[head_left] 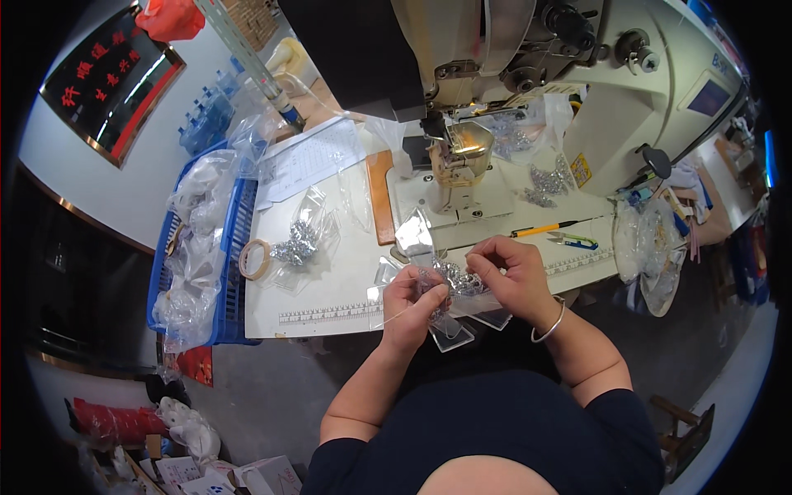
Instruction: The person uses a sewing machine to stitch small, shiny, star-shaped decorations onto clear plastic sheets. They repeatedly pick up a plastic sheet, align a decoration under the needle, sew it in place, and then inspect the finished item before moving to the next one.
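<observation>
My left hand is closed, thumb against fingers, on a clear plastic piece with silvery stones at the table's front edge. A pale thread runs down and left from that hand. My right hand is pinched just to the right; what its fingertips hold, if anything, is too small to make out. Between the hands lies a cluster of silvery stones on clear plastic, with flat clear strips hanging over the edge below. Behind the hands stands the sewing machine, its needle area lit.
A blue basket of clear bags stands left, beside a tape roll and silvery stones in clear plastic. Right of my hands lie a yellow pen and thread snips. The machine head overhangs the table.
</observation>
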Demonstrator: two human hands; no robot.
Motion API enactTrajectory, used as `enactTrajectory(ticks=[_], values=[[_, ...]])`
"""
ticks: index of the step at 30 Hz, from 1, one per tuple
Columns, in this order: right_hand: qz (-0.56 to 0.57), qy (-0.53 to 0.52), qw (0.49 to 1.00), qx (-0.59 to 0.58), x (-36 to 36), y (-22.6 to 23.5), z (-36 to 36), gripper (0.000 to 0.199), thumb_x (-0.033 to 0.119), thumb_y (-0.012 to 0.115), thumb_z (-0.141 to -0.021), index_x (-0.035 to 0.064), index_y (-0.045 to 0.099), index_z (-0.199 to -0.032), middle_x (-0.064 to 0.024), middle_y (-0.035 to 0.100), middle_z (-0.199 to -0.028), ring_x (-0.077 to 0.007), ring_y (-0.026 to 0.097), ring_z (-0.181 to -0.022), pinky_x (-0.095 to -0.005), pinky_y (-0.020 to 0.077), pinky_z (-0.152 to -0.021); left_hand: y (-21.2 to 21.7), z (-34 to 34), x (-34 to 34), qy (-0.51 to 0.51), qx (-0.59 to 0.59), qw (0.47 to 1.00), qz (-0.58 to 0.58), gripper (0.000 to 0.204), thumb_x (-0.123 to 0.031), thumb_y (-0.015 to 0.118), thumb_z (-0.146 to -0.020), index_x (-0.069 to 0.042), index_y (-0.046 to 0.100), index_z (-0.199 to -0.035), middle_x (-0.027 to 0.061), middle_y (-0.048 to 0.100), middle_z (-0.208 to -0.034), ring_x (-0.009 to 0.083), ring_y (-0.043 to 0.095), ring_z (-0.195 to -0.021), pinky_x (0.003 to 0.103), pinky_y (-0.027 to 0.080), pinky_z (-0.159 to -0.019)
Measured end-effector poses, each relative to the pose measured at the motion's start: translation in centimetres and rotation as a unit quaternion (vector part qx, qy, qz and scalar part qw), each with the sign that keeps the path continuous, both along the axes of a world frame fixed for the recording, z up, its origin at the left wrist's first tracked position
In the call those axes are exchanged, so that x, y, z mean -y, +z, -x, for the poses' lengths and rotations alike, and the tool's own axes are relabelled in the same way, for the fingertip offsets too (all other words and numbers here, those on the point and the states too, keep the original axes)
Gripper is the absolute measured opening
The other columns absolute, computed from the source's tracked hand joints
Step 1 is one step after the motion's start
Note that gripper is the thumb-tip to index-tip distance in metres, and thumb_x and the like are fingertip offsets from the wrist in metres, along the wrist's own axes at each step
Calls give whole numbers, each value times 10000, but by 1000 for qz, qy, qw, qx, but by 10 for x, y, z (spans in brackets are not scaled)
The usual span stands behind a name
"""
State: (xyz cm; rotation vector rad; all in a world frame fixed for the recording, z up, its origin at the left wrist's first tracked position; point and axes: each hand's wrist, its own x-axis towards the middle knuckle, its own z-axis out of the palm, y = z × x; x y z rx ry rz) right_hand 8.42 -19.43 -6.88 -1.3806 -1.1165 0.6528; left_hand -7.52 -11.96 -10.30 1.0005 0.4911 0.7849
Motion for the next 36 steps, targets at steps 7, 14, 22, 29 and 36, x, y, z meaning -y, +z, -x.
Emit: enactTrajectory(ticks=[7, 14, 22, 29, 36], values=[[69, 66, 985, -140, 2, 3, -2, 114, 100, 662, -804, -4, 627, -835, -13, 617, -696, -45, 539, -628, -202, 442, -572, -1, 0, 1, 9, 18, 1000, -1, 143, 25, 574, -764, -22, 502, -879, 74, 558, -781, 131, 554, -602, 250, 486, -570], [42, 87, 995, -15, 7, -2, -9, 135, 98, 683, -782, -5, 648, -863, -18, 616, -684, -41, 525, -615, -199, 429, -558, 1, -4, 4, 29, -33, 999, -13, 135, 28, 585, -767, -21, 511, -868, 68, 564, -777, 122, 551, -601, 238, 477, -569], [18, 16, 999, 28, 6, 1, -3, 98, 84, 646, -803, -11, 643, -826, -63, 620, -709, -100, 565, -609, -235, 452, -560, 6, -1, 2, -50, -2, 998, 23, 158, -10, 572, -792, -10, 524, -942, 73, 570, -821, 142, 575, -687, 269, 506, -644], [-98, -39, 969, 224, 7, 1, 0, 109, 52, 681, -742, 43, 645, -844, -83, 572, -717, -205, 569, -604, -282, 454, -541, 7, 1, 2, -33, -25, 999, 0, 183, -31, 554, -808, -1, 526, -986, 76, 580, -861, 145, 587, -722, 281, 516, -688], [-174, -66, 924, 334, 7, 7, 2, 136, 43, 701, -700, 61, 634, -816, -76, 580, -743, -233, 573, -628, -314, 468, -555, 4, 2, 2, -17, -59, 996, -59, 175, -46, 553, -833, 14, 538, -997, 58, 585, -883, 99, 576, -761, 235, 480, -689]])
